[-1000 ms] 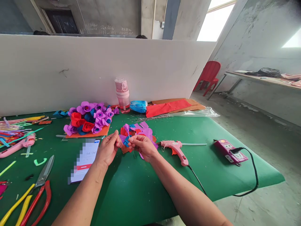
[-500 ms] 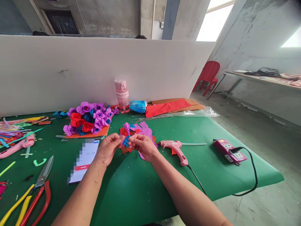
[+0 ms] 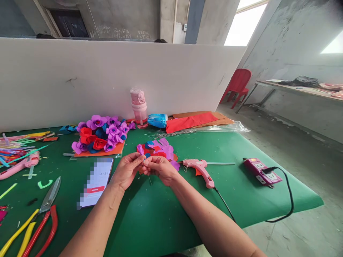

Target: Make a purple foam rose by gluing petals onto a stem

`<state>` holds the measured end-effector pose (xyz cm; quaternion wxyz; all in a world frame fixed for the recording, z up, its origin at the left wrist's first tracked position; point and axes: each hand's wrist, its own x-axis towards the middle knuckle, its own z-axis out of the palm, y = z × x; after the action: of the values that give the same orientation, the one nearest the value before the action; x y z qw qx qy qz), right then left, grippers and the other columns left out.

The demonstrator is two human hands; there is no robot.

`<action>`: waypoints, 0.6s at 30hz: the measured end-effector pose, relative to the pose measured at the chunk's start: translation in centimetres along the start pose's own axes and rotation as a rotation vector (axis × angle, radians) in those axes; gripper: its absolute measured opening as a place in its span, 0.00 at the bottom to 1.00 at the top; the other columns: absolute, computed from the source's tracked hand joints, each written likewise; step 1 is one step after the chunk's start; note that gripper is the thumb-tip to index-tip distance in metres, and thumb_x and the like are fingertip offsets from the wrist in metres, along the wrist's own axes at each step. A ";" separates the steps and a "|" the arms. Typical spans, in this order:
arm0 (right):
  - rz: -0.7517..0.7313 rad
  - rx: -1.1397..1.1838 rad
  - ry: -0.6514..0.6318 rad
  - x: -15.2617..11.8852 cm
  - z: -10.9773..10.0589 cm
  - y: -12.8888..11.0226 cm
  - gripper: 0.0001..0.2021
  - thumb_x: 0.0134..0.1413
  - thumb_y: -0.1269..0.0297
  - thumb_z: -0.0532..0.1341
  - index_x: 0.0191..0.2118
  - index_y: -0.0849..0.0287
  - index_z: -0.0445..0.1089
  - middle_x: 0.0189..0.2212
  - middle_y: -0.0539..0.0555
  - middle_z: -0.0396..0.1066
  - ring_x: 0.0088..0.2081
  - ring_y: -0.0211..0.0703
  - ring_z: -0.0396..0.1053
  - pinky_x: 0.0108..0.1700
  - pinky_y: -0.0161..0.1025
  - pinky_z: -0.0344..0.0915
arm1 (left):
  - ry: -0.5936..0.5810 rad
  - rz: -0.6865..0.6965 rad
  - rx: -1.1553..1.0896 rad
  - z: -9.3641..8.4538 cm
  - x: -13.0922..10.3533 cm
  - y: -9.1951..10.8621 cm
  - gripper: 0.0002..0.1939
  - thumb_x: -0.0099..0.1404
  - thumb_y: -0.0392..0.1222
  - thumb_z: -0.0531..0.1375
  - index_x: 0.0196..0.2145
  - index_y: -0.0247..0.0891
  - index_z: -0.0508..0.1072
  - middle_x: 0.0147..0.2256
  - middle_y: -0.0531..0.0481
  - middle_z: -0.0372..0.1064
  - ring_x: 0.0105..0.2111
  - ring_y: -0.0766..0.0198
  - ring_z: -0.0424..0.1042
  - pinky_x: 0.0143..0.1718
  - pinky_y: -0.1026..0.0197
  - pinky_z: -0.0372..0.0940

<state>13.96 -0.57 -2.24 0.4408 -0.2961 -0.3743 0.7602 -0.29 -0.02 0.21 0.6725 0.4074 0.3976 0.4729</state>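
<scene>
Over the green table, my left hand (image 3: 128,171) and my right hand (image 3: 163,170) meet with their fingertips pinched together. Between them is a small paper flower, its purple petal (image 3: 140,149) showing above my left fingers. The flower's thin wire stem (image 3: 150,180) pokes out below my right fingers. Most of the flower is hidden by the fingers. Just behind the hands lies a pile of loose purple, red and blue paper petals (image 3: 166,150). A pink glue gun (image 3: 198,166) rests to the right of my right hand.
Finished paper flowers (image 3: 100,134) lie at the back left, near a pink bottle (image 3: 139,109). A phone (image 3: 98,184) and shears (image 3: 49,200) are on the left. A purple power block (image 3: 258,171) with a black cable (image 3: 291,194) sits right. A white board (image 3: 107,78) stands behind.
Both hands have come closer together and lowered slightly, with the flower now more covered by the fingers. The purple petal has dropped and shifted a little left. The glue gun has not moved.
</scene>
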 end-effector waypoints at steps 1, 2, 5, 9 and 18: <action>-0.008 0.002 0.009 0.1 0.0 0.0 0.16 0.38 0.55 0.71 0.27 0.62 0.71 0.23 0.50 0.73 0.24 0.32 0.69 0.31 0.32 0.62 | 0.003 0.008 0.008 0.0 0.0 0.0 0.12 0.47 0.45 0.70 0.23 0.35 0.74 0.19 0.53 0.67 0.19 0.69 0.64 0.22 0.63 0.60; -0.020 0.010 0.021 0.1 -0.1 0.1 0.16 0.38 0.55 0.71 0.27 0.62 0.71 0.23 0.50 0.73 0.24 0.32 0.69 0.31 0.32 0.63 | 0.002 0.009 0.015 -0.1 0.0 0.1 0.14 0.47 0.48 0.70 0.24 0.35 0.75 0.20 0.52 0.68 0.20 0.68 0.64 0.23 0.63 0.60; -0.046 0.052 0.063 0.4 -0.4 0.1 0.17 0.35 0.54 0.72 0.27 0.62 0.71 0.22 0.49 0.72 0.23 0.32 0.67 0.30 0.32 0.62 | 0.022 0.005 0.051 -0.4 0.1 0.3 0.19 0.47 0.53 0.69 0.28 0.33 0.77 0.24 0.49 0.70 0.25 0.65 0.67 0.28 0.61 0.62; -0.044 0.066 0.081 0.6 -0.8 0.0 0.17 0.34 0.54 0.72 0.27 0.61 0.71 0.22 0.49 0.71 0.23 0.32 0.66 0.28 0.32 0.62 | 0.147 0.075 0.069 -0.8 0.5 0.5 0.16 0.45 0.49 0.71 0.25 0.33 0.78 0.24 0.50 0.69 0.26 0.67 0.64 0.30 0.63 0.60; -0.073 0.017 0.031 0.4 -0.4 0.0 0.16 0.39 0.55 0.71 0.27 0.62 0.70 0.22 0.49 0.72 0.23 0.32 0.68 0.29 0.31 0.61 | 0.183 0.039 -0.014 -1.0 0.8 -0.1 0.18 0.44 0.52 0.70 0.25 0.33 0.78 0.22 0.51 0.69 0.25 0.68 0.65 0.30 0.64 0.61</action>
<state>14.15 -0.07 -2.50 0.4764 -0.2904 -0.3716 0.7421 -0.98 0.86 -0.36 0.6269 0.3656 0.4458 0.5240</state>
